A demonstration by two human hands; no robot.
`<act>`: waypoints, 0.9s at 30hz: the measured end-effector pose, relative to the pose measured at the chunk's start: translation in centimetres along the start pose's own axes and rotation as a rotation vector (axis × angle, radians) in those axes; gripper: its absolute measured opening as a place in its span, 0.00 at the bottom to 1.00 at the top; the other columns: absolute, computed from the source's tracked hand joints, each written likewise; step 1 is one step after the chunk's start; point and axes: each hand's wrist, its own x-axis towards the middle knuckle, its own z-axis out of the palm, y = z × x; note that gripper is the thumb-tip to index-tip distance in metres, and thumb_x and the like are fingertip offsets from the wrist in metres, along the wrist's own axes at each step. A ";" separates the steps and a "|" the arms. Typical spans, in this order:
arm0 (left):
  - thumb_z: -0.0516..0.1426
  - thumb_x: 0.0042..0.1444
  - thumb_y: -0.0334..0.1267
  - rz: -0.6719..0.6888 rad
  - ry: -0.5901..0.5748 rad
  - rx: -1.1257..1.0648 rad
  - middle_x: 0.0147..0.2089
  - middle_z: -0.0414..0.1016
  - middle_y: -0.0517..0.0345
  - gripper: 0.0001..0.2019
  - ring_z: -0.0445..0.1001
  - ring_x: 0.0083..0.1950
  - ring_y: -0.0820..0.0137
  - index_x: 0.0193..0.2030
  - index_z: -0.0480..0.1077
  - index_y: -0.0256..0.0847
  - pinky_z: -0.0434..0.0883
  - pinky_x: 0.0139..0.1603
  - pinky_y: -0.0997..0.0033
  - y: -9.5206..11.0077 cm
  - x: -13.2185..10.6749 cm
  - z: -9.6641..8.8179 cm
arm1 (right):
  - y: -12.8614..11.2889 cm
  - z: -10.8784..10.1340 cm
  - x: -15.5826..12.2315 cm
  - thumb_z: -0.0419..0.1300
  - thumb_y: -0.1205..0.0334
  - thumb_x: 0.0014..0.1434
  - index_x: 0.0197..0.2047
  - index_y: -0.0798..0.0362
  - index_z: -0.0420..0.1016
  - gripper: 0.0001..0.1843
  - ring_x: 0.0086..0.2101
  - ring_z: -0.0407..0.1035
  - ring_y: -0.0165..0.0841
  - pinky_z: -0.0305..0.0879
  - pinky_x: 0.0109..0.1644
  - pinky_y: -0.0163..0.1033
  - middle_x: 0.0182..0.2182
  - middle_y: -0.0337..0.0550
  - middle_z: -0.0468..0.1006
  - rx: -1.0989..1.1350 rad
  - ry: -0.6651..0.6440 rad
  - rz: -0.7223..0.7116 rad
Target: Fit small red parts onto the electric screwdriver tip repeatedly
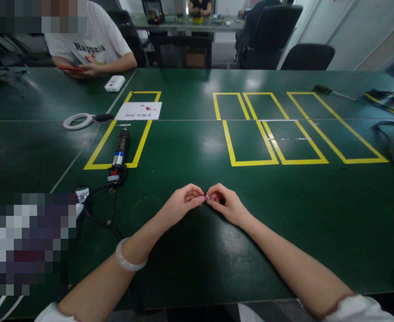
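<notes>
My left hand (185, 202) and my right hand (225, 203) meet above the near middle of the green table (183, 147). Thumb and fingers of each are pinched together on a tiny pinkish, partly shiny piece (207, 197). Its kind is too small to make out, and the fingertips hide part of it. A pale bangle (130, 257) circles my left wrist. To the left of my hands, a black electric screwdriver (119, 154) with a blue and silver band lies on the table, its cord curling toward me.
Yellow tape outlines (253, 163) mark the table. A labelled paper (139, 111), a white tape roll (77, 121) and a white box (115, 83) lie at the left. A screwdriver (324, 90) and black cables (389, 134) are at the right. Across the table sits a person (93, 40).
</notes>
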 end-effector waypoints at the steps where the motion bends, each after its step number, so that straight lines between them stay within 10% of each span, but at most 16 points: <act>1: 0.61 0.55 0.45 0.010 -0.004 0.014 0.40 0.75 0.55 0.13 0.75 0.41 0.70 0.42 0.69 0.40 0.71 0.46 0.66 0.0 0.0 0.0 | -0.1 0.0 0.0 0.59 0.64 0.62 0.40 0.52 0.70 0.03 0.28 0.64 0.27 0.62 0.32 0.34 0.30 0.37 0.70 -0.031 0.005 -0.023; 19: 0.61 0.55 0.40 0.267 0.123 0.356 0.45 0.76 0.54 0.13 0.75 0.46 0.67 0.47 0.69 0.42 0.72 0.51 0.63 0.8 -0.6 0.0 | 0.0 -0.2 0.1 0.62 0.65 0.58 0.42 0.52 0.72 0.07 0.32 0.69 0.30 0.65 0.35 0.36 0.34 0.39 0.75 -0.095 0.032 -0.014; 27: 0.54 0.60 0.48 0.188 0.629 1.094 0.61 0.66 0.47 0.22 0.64 0.63 0.54 0.58 0.65 0.42 0.62 0.62 0.52 1.6 -1.4 -8.7 | 0.4 -0.5 0.1 0.63 0.64 0.58 0.43 0.52 0.72 0.09 0.30 0.67 0.29 0.65 0.35 0.36 0.33 0.39 0.73 -0.100 0.062 0.018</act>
